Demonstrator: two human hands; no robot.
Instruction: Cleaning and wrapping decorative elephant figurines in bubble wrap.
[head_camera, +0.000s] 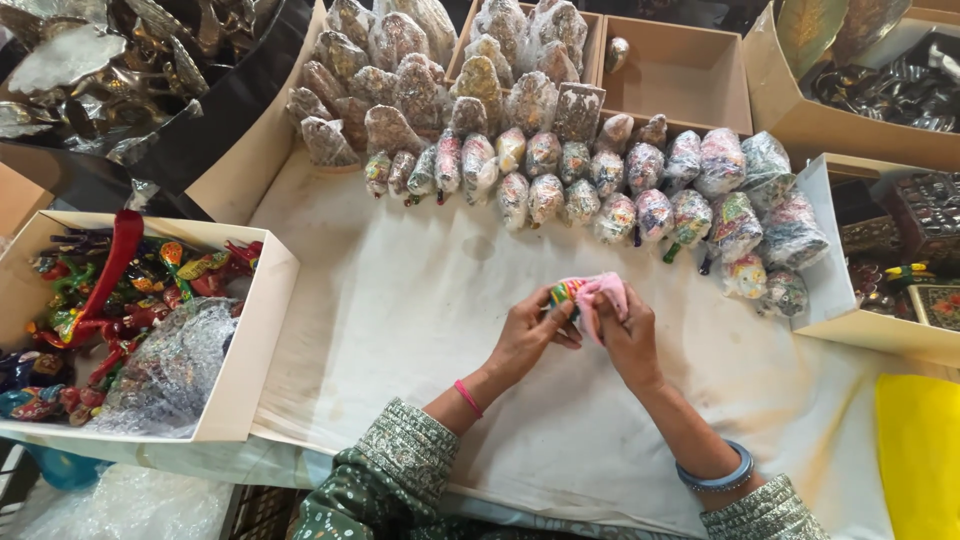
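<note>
White cloth was spread over the worktop (400, 300), which was ringed by cardboard boxes. A small painted figurine (566, 292) was held above the middle of the cloth, partly covered by a pink cloth (603, 296). The figurine was pinched at its left end by the fingers of the left hand (530, 335), while the pink cloth was pressed around it by the closed fingers of the right hand (625, 335). The step in hand was judged to be wiping or wrapping of the piece; which of the two could not be told. For the next move, a steady pinch and a turn of the figurine inside the cloth would be called for, so that the uncovered end could be reached. Rows of figurines wrapped in clear film (600, 190) were lined up along the far edge of the cloth. Unwrapped, brightly painted pieces were piled in an open box (240, 390) at the left, beside a wad of bubble wrap (170, 365)
</note>
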